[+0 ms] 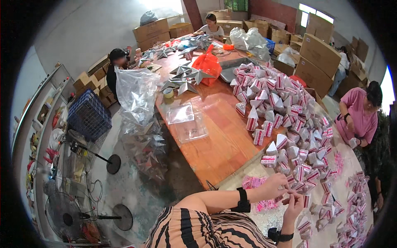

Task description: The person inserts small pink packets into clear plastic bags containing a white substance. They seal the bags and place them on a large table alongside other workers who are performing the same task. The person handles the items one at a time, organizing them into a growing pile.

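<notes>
My left hand [272, 187] and my right hand [293, 205] meet over the near end of the table, fingers pinched together almost touching. Whatever sits between the fingertips is too small and too covered to make out. Under and beside my left hand lie loose pink-and-white printed labels [265, 205], with more pink labels [252, 182] just beyond. Close to my right hand are small pyramid-shaped packages [304, 225] in clear wrap with pink-and-white bands. A large heap of the same packages [289, 111] spreads up the right side of the table.
An orange-red tabletop [215, 144] carries a clear plastic box [188, 124], a tape roll [168, 93], silver stars [188, 74] and a red bag [206, 66]. A person in pink [359, 115] works at the right. Standing fans [68, 217] and a blue crate [89, 115] are left.
</notes>
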`<action>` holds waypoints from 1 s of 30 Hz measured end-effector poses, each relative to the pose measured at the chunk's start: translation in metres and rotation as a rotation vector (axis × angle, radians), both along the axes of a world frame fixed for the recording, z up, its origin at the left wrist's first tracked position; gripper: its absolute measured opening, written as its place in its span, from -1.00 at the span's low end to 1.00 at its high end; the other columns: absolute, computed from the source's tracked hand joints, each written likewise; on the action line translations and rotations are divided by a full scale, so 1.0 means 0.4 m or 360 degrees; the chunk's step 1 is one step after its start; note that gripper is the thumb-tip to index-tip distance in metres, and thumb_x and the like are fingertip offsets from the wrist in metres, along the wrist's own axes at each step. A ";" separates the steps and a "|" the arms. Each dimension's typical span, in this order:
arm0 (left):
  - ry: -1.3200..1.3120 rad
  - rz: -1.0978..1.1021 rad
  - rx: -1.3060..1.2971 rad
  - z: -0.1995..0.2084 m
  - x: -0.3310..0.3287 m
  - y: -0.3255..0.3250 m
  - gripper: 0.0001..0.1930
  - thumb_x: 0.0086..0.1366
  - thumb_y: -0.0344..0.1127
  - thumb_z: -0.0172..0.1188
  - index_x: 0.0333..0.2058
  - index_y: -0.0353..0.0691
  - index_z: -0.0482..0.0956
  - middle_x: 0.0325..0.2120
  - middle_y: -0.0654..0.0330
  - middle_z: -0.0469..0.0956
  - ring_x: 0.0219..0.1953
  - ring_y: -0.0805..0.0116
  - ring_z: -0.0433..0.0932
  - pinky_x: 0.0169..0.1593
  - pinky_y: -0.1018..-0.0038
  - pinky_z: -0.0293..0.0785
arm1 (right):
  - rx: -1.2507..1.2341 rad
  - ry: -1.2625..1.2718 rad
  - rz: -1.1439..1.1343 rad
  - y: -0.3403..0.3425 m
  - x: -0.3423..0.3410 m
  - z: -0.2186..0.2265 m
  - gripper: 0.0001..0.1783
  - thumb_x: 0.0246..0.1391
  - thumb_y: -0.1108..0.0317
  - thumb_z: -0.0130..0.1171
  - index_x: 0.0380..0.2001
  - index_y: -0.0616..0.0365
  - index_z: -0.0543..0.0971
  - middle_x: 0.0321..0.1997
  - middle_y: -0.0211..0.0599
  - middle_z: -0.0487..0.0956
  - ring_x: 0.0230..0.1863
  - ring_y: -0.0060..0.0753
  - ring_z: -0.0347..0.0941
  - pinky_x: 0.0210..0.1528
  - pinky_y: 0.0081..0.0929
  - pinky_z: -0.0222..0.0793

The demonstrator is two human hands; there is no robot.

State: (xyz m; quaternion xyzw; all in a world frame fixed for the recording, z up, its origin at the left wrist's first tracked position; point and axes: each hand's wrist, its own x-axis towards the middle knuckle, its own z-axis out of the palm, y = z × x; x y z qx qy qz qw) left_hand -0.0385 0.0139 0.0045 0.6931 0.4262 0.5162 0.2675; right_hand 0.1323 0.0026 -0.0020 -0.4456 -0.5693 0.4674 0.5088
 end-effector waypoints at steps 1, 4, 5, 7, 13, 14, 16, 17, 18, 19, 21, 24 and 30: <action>0.0066 -0.0010 0.0014 0.011 -0.002 -0.006 -0.90 -0.02 -0.40 0.25 -0.49 -0.22 0.54 -0.41 0.12 0.46 -0.26 0.10 0.42 -0.16 0.31 0.33 | -0.0022 0.0004 0.0001 0.000 0.005 -0.005 -0.95 0.14 0.52 -0.05 -0.38 0.28 0.38 -0.26 -0.13 0.54 -0.61 -0.59 0.41 -0.55 -0.68 0.36; 0.0094 -0.0031 0.0034 0.034 -0.002 -0.011 -0.92 -0.01 -0.43 0.21 -0.49 -0.25 0.52 -0.44 0.12 0.46 -0.29 0.10 0.41 -0.19 0.30 0.33 | -0.0124 0.0140 -0.0009 0.001 0.016 -0.018 -0.94 0.13 0.52 -0.03 -0.35 0.31 0.42 -0.24 -0.10 0.54 -0.60 -0.58 0.42 -0.55 -0.67 0.37; 0.0111 -0.0026 0.0038 0.033 0.001 -0.011 -0.92 0.00 -0.43 0.21 -0.49 -0.26 0.52 -0.45 0.12 0.46 -0.30 0.11 0.42 -0.20 0.31 0.33 | -0.0181 0.0272 -0.0020 0.001 0.017 -0.021 -0.92 0.13 0.52 -0.02 -0.34 0.32 0.43 -0.24 -0.10 0.54 -0.59 -0.58 0.42 -0.54 -0.67 0.38; -0.0107 -0.0069 -0.0138 0.009 0.015 -0.001 -0.91 0.02 -0.42 0.21 -0.47 -0.28 0.52 -0.47 0.13 0.46 -0.32 0.18 0.44 -0.24 0.34 0.35 | -0.0288 0.0502 -0.0029 -0.001 0.014 -0.019 -0.89 0.12 0.52 0.00 -0.28 0.32 0.46 -0.26 -0.16 0.55 -0.57 -0.59 0.42 -0.53 -0.67 0.37; -0.0518 -0.0275 -0.0701 -0.013 0.037 -0.008 -0.87 0.10 -0.39 0.20 -0.44 -0.35 0.51 -0.50 0.14 0.47 -0.37 0.37 0.46 -0.28 0.41 0.37 | -0.0464 0.0760 -0.0014 -0.005 -0.003 -0.033 -0.91 0.12 0.50 0.04 -0.31 0.26 0.51 -0.43 -0.30 0.55 -0.55 -0.56 0.42 -0.50 -0.64 0.35; -0.0504 -0.0288 -0.0733 -0.011 0.037 -0.006 -0.87 0.11 -0.39 0.19 -0.44 -0.35 0.51 -0.50 0.13 0.47 -0.37 0.36 0.46 -0.27 0.41 0.36 | -0.0465 0.0765 -0.0018 -0.004 -0.003 -0.033 -0.93 0.13 0.48 0.04 -0.36 0.23 0.49 -0.46 -0.30 0.54 -0.57 -0.53 0.43 -0.53 -0.61 0.37; -0.0265 -0.0255 -0.0530 0.015 0.028 -0.004 -0.88 0.09 -0.39 0.18 -0.48 -0.35 0.49 -0.49 0.11 0.45 -0.36 0.23 0.46 -0.27 0.34 0.36 | -0.0494 0.0764 -0.0033 -0.006 0.003 -0.021 -0.94 0.13 0.46 0.04 -0.38 0.23 0.47 -0.47 -0.30 0.53 -0.59 -0.51 0.44 -0.54 -0.59 0.38; -0.0103 -0.0257 -0.0344 0.022 0.024 0.001 -0.88 0.08 -0.39 0.18 -0.50 -0.33 0.49 -0.50 0.11 0.44 -0.35 0.21 0.45 -0.26 0.33 0.35 | -0.0509 0.0764 -0.0040 -0.007 0.007 -0.016 -0.94 0.14 0.46 0.04 -0.38 0.22 0.46 -0.48 -0.30 0.53 -0.59 -0.50 0.44 -0.55 -0.57 0.39; 0.0056 -0.0258 -0.0155 0.026 0.023 0.007 -0.89 0.07 -0.40 0.17 -0.52 -0.32 0.48 -0.50 0.11 0.43 -0.33 0.18 0.44 -0.25 0.31 0.35 | -0.0526 0.0762 -0.0068 -0.008 0.012 -0.013 -0.94 0.13 0.47 0.03 -0.41 0.22 0.43 -0.49 -0.26 0.53 -0.60 -0.45 0.45 -0.55 -0.54 0.41; 0.0218 -0.0250 0.0036 0.036 0.016 0.011 -0.89 0.06 -0.40 0.17 -0.54 -0.31 0.48 -0.51 0.12 0.41 -0.32 0.15 0.43 -0.24 0.30 0.34 | -0.0553 0.0750 -0.0016 -0.008 0.019 -0.012 -0.95 0.12 0.49 0.03 -0.41 0.23 0.43 -0.49 -0.24 0.53 -0.60 -0.43 0.46 -0.55 -0.53 0.41; 0.0472 -0.0432 0.0325 0.064 -0.006 0.027 -0.91 0.03 -0.39 0.16 -0.52 -0.27 0.48 -0.51 0.14 0.39 -0.30 0.15 0.41 -0.21 0.31 0.32 | -0.0607 0.0725 0.0086 -0.010 0.037 -0.012 -0.97 0.10 0.52 0.03 -0.40 0.25 0.43 -0.49 -0.18 0.53 -0.59 -0.39 0.47 -0.55 -0.52 0.41; 0.0667 -0.0578 0.0559 0.101 -0.016 0.045 -0.91 0.01 -0.37 0.15 -0.47 -0.20 0.48 -0.49 0.17 0.39 -0.28 0.19 0.39 -0.17 0.34 0.30 | -0.0691 0.0701 0.0143 -0.020 0.045 -0.009 -0.94 0.07 0.52 0.05 -0.45 0.27 0.45 -0.53 -0.17 0.52 -0.61 -0.36 0.45 -0.54 -0.51 0.40; 0.1057 -0.0743 0.0849 0.110 -0.020 0.066 -0.90 -0.01 -0.32 0.09 -0.47 -0.17 0.45 -0.48 0.23 0.40 -0.28 0.27 0.39 -0.15 0.40 0.29 | -0.0904 0.0464 0.0253 -0.023 0.052 0.018 -0.93 -0.02 0.57 0.09 -0.52 0.36 0.51 -0.57 -0.16 0.52 -0.63 -0.37 0.44 -0.56 -0.52 0.39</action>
